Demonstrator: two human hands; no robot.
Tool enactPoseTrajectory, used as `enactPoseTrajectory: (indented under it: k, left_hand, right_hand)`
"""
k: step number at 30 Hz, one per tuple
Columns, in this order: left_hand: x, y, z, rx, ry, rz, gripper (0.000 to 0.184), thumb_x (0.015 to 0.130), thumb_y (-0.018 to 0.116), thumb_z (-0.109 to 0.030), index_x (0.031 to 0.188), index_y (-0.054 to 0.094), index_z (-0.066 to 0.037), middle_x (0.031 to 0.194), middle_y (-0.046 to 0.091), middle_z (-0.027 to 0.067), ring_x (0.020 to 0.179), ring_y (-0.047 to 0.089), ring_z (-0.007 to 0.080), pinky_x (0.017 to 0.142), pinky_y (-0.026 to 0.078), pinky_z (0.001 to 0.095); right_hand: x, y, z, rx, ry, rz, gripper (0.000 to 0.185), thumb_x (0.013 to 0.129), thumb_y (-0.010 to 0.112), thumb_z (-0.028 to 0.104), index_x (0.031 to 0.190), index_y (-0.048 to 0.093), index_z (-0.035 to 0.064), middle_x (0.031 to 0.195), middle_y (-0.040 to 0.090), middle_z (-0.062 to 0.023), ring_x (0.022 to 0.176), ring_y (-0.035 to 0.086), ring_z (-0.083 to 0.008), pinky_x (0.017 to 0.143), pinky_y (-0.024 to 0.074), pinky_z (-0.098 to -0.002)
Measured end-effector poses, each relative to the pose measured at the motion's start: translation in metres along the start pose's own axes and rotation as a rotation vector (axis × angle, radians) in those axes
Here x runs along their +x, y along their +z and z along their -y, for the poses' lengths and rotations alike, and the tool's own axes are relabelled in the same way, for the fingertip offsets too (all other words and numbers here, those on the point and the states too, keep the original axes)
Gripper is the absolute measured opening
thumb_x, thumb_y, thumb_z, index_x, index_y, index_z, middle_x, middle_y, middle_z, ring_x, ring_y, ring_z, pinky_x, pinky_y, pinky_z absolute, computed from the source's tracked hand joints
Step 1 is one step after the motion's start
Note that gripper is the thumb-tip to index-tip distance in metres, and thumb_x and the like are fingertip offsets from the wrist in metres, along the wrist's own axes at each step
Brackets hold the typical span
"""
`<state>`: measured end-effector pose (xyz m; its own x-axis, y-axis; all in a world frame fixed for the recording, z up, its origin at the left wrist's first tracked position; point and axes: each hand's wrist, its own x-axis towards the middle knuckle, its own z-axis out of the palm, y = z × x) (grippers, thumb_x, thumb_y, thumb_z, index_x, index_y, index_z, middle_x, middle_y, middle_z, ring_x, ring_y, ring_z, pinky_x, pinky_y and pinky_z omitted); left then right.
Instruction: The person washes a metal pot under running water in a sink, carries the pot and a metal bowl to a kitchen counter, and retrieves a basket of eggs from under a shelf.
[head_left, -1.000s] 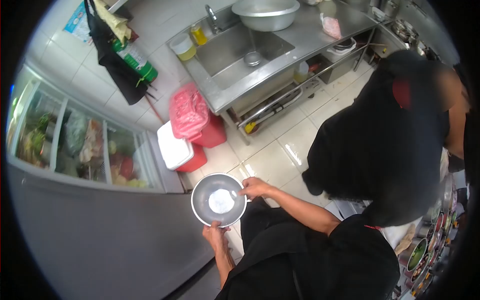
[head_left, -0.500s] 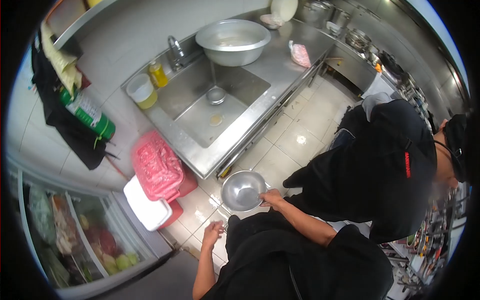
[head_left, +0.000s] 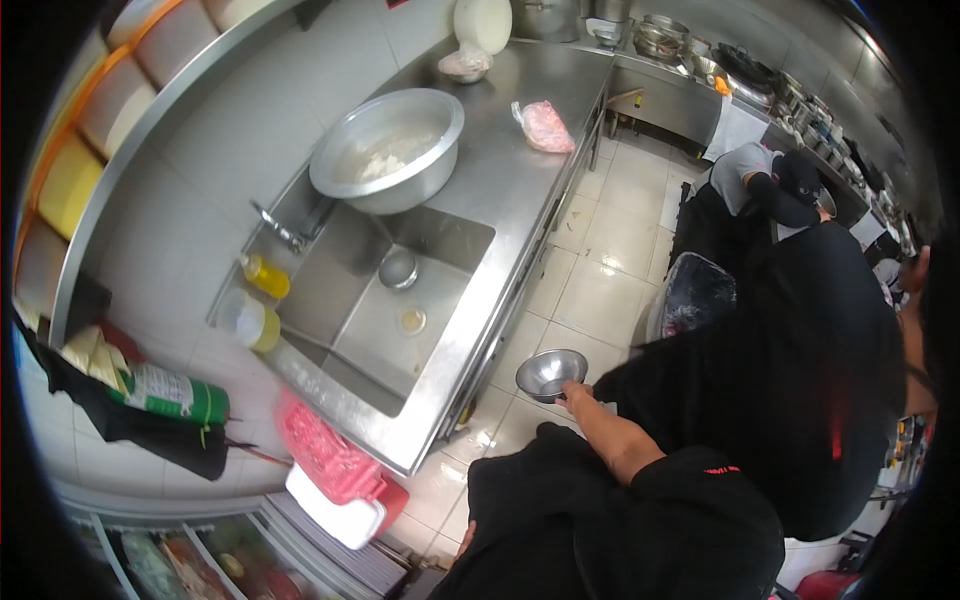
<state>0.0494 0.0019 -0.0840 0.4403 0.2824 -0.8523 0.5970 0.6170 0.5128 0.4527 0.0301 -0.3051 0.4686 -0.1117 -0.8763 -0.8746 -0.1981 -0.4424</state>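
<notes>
My right hand (head_left: 573, 394) grips the rim of a steel mixing bowl (head_left: 545, 376), which hangs above the tiled floor with its inside facing up. No contents show in it. My left hand (head_left: 468, 538) is low beside my black clothing; only a sliver shows and its fingers are hidden. To the left of the bowl is the steel sink (head_left: 465, 330), with a small metal bowl (head_left: 398, 268) lying inside. A large metal basin (head_left: 447, 165) with whitish food in it rests over the sink's far edge.
A person in black (head_left: 740, 360) stands close on my right; another person (head_left: 760, 180) bends over farther ahead. A lined bin (head_left: 700, 290) stands between. A bag of pink food (head_left: 546, 128) lies on the counter. A red cooler (head_left: 395, 500) sits by the sink corner.
My view has turned to the right, bringing a second person and the bin into sight. The mixing bowl has moved rightward with my right hand. My left hand has dropped to my side.
</notes>
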Motion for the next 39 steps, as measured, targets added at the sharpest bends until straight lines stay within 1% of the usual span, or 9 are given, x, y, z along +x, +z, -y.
enactPoseTrajectory:
  k: [10,12,19,21,24,31,33,34,39]
  left_hand:
    - [0.043,-0.022,-0.168,0.106,0.142,-0.092,0.047,0.089,0.052,-0.037,0.118,0.053,0.001,0.114,0.057,0.0114,0.107,0.053,0.0229,0.088,0.043,0.0342]
    - [0.06,-0.027,-0.203,-0.145,0.32,0.011,0.042,0.09,0.053,-0.033,0.116,0.055,0.0,0.114,0.057,0.0107,0.104,0.055,0.0197,0.085,0.044,0.0321]
    - [0.123,-0.052,-0.285,0.029,0.312,0.01,0.034,0.09,0.055,-0.024,0.115,0.056,-0.001,0.109,0.061,0.0085,0.099,0.057,0.0179,0.082,0.045,0.03]
    - [0.141,-0.052,-0.301,0.076,0.312,-0.029,0.037,0.09,0.054,-0.025,0.114,0.054,0.002,0.112,0.058,0.0118,0.101,0.057,0.0229,0.082,0.046,0.0331]
    - [0.165,-0.055,-0.314,-0.002,0.178,-0.104,0.044,0.086,0.059,-0.026,0.12,0.052,0.001,0.117,0.057,0.0128,0.102,0.057,0.0237,0.081,0.047,0.0342]
    - [0.178,0.003,-0.405,-0.14,0.148,-0.271,0.042,0.088,0.056,-0.026,0.116,0.053,0.005,0.115,0.056,0.017,0.101,0.057,0.0272,0.082,0.047,0.0355]
    - [0.189,0.008,-0.414,0.22,0.313,-0.123,0.042,0.088,0.054,-0.027,0.115,0.052,0.005,0.115,0.056,0.0183,0.102,0.056,0.0289,0.083,0.047,0.036]
    - [0.187,0.027,-0.434,0.015,0.154,-0.216,0.042,0.088,0.055,-0.027,0.115,0.053,0.006,0.115,0.056,0.0182,0.103,0.056,0.0289,0.084,0.047,0.0365]
    - [0.211,0.056,-0.479,-0.16,0.07,-0.287,0.041,0.088,0.055,-0.026,0.115,0.053,0.005,0.115,0.056,0.0179,0.103,0.056,0.0289,0.085,0.046,0.037]
  right_hand:
    - [0.077,0.034,0.078,-0.095,-0.15,-0.04,0.025,0.075,0.058,0.005,0.097,0.054,-0.0055,0.089,0.058,-0.0152,0.07,0.06,-0.0265,0.057,0.0555,-0.0394]
    - [0.082,0.033,0.106,-0.088,-0.131,-0.096,0.026,0.075,0.058,0.005,0.098,0.053,-0.0054,0.091,0.058,-0.0159,0.072,0.06,-0.027,0.058,0.0555,-0.0396]
    - [0.102,0.033,0.22,0.235,-0.191,-0.197,0.029,0.074,0.057,0.001,0.101,0.051,-0.0046,0.096,0.055,-0.0175,0.086,0.058,-0.0304,0.062,0.0558,-0.0437]
    - [0.152,0.044,0.256,0.232,-0.271,-0.136,0.042,0.068,0.062,0.005,0.102,0.045,-0.0145,0.096,0.056,-0.0236,0.079,0.063,-0.0287,0.056,0.0588,-0.0372]
    - [0.162,0.075,0.335,0.24,-0.291,-0.161,0.024,0.075,0.058,0.007,0.089,0.051,-0.0101,0.088,0.055,-0.0182,0.075,0.059,-0.0261,0.057,0.0575,-0.0377]
    - [0.259,0.175,0.504,0.442,-0.402,0.103,0.014,0.074,0.06,0.007,0.075,0.054,-0.0052,0.075,0.057,-0.0119,0.062,0.059,-0.0223,0.054,0.0569,-0.0342]
    - [0.356,0.205,0.533,0.078,-0.799,0.082,0.017,0.074,0.063,0.011,0.067,0.055,-0.0028,0.069,0.058,-0.0107,0.062,0.058,-0.0233,0.051,0.0476,-0.0373]
    - [0.305,0.216,0.564,0.384,-0.502,0.134,0.017,0.074,0.064,0.011,0.068,0.056,-0.0025,0.07,0.058,-0.0105,0.063,0.057,-0.0234,0.052,0.0468,-0.0376]
    - [0.317,0.271,0.628,0.511,-0.551,0.337,0.019,0.077,0.061,0.015,0.074,0.056,-0.0031,0.073,0.057,-0.0087,0.063,0.053,-0.0188,0.053,0.0431,-0.0335]
